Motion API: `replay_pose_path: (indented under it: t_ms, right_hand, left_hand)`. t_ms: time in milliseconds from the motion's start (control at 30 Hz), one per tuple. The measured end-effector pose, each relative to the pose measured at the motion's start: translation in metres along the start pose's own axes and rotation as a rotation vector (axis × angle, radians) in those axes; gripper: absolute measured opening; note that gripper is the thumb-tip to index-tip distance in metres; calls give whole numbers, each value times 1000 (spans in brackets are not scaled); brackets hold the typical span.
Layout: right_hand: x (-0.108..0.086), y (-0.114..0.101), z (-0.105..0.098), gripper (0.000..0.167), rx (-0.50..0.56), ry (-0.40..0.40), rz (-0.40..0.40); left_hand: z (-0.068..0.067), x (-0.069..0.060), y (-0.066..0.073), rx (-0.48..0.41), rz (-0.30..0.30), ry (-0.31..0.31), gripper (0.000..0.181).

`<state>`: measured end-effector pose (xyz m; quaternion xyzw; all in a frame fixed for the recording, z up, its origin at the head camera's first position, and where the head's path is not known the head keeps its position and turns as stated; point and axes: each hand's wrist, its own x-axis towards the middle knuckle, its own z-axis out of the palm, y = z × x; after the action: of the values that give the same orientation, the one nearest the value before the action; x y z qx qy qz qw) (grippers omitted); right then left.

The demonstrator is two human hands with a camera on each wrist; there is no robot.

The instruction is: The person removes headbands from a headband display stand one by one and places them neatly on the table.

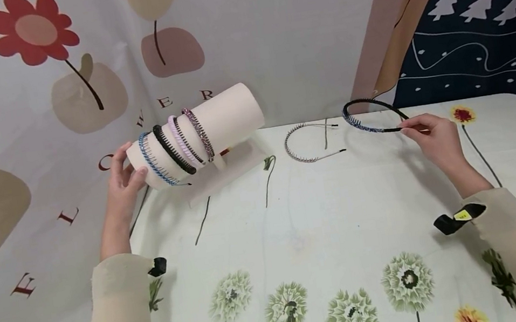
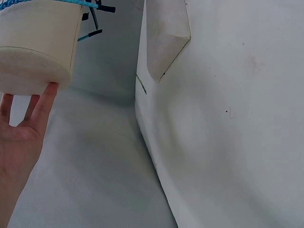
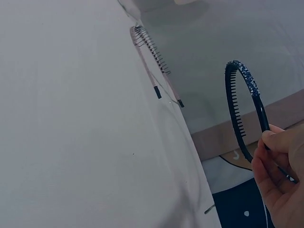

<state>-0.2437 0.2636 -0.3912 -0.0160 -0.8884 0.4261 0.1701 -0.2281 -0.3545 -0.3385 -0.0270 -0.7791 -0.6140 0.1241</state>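
A cream cylinder on a stand carries several headbands: blue, black, lilac and dark patterned. My left hand touches its left end; in the left wrist view the fingertips of that hand rest against the end's edge. Held up over the table's back right, a black headband with blue glitter is pinched near its ends by my right hand. The right wrist view shows thumb and fingers of the right hand on this headband, its teeth facing inward.
Another toothed headband lies on the table near the back edge, between the cylinder and the held headband. A printed flower cloth covers the table. Behind hang a curtain with flower prints and a dark panel with white trees.
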Motion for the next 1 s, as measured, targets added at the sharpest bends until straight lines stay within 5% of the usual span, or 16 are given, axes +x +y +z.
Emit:
replay_pose_path:
  t_ms: [1000]
  right_hand:
    - [0,29,11,21,-63,-69,19]
  left_hand:
    - [-2,0,-3,-21,22,-18,61]
